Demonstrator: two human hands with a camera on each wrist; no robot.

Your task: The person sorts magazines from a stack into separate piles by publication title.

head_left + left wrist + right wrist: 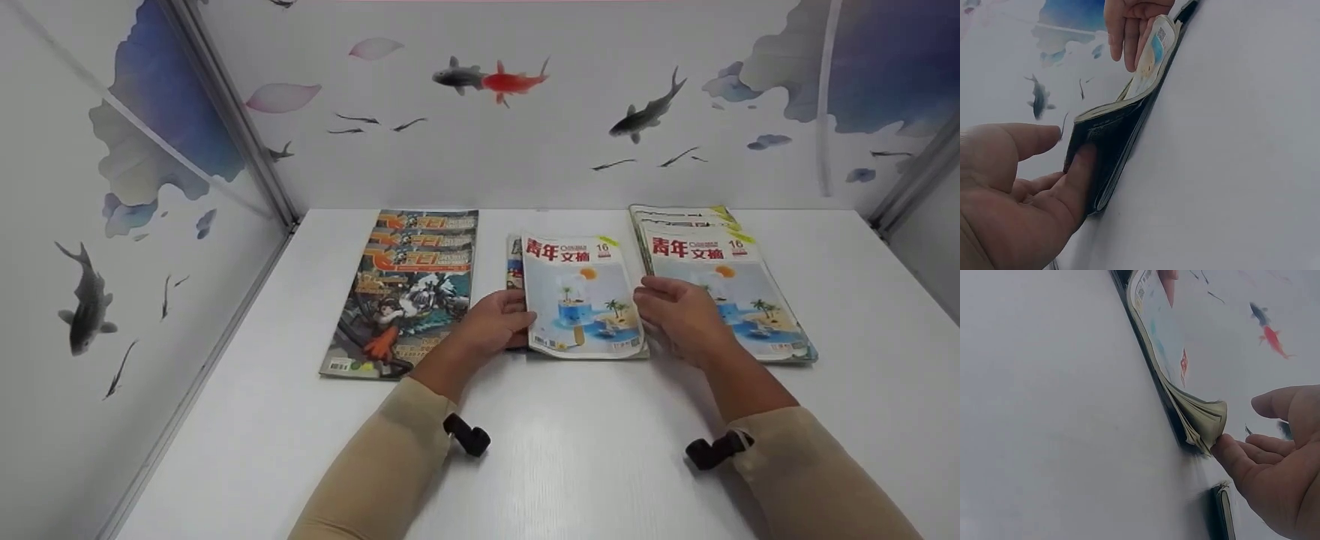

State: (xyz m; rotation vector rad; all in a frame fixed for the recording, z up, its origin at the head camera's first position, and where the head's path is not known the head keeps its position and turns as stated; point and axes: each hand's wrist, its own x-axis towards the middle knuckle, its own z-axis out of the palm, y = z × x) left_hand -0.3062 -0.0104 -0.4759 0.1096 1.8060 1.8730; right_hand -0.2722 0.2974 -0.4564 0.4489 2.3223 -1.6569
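Note:
A white magazine point(581, 300) with a beach-scene cover lies in the middle of the table, on top of another magazine point(514, 271) whose colourful edge shows at the left. My left hand point(487, 326) touches the pile's left side. In the left wrist view, its fingers rest against a dark cover point(1109, 152), with the thumb raised apart. My right hand point(686, 315) is at the right side. The right wrist view shows its fingertip touching the bent page corners point(1207, 424), its thumb apart. The pages bow upward at that corner.
To the left lies a staggered stack of dark comic-style magazines point(412, 300). Another stack of white-covered magazines point(750, 300) sits at the right, partly behind my right hand. A fish-painted wall point(540, 150) bounds the table point(577, 450) at the back.

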